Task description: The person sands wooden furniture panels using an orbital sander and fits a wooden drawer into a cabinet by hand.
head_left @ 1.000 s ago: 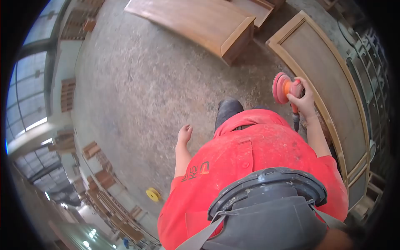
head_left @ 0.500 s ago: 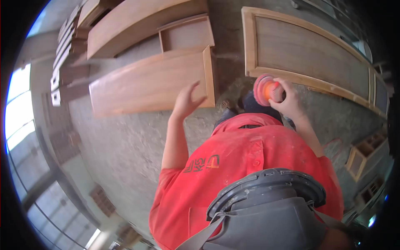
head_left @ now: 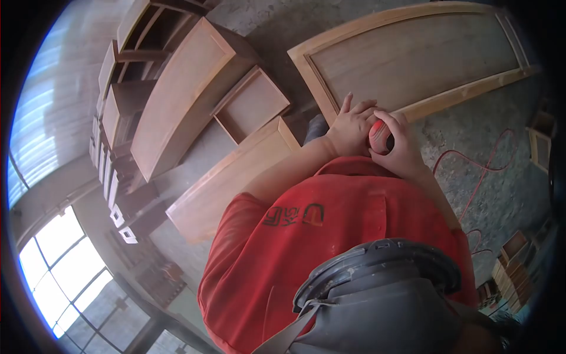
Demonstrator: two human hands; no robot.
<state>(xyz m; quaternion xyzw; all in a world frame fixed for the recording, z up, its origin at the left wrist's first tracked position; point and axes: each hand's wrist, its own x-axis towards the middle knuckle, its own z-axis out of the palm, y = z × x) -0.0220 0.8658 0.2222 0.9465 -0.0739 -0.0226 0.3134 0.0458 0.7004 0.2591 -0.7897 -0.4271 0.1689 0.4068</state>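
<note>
In front of my waist, my right hand [head_left: 401, 141] is closed around the body of a round red-orange sander [head_left: 379, 135]. My left hand [head_left: 354, 125] is against the sander's far side, overlapping its disc, with fingers stretched out and apart. The sander's pad is mostly hidden behind that hand. Just beyond both hands is a framed wooden panel [head_left: 413, 53] lying flat, with a raised pale border.
To the left lie a smooth wooden panel [head_left: 236, 171], an open shallow drawer [head_left: 250, 106] and a long cabinet [head_left: 183, 94]. More cabinets [head_left: 132, 106] stand behind. A red hose [head_left: 486, 168] curls over the concrete floor at right. Small wooden boxes [head_left: 513, 274] stand lower right.
My left hand has moved right from above the smooth panel to the sander. The view has turned, so the framed panel now sits nearer the middle. My right hand still holds the sander.
</note>
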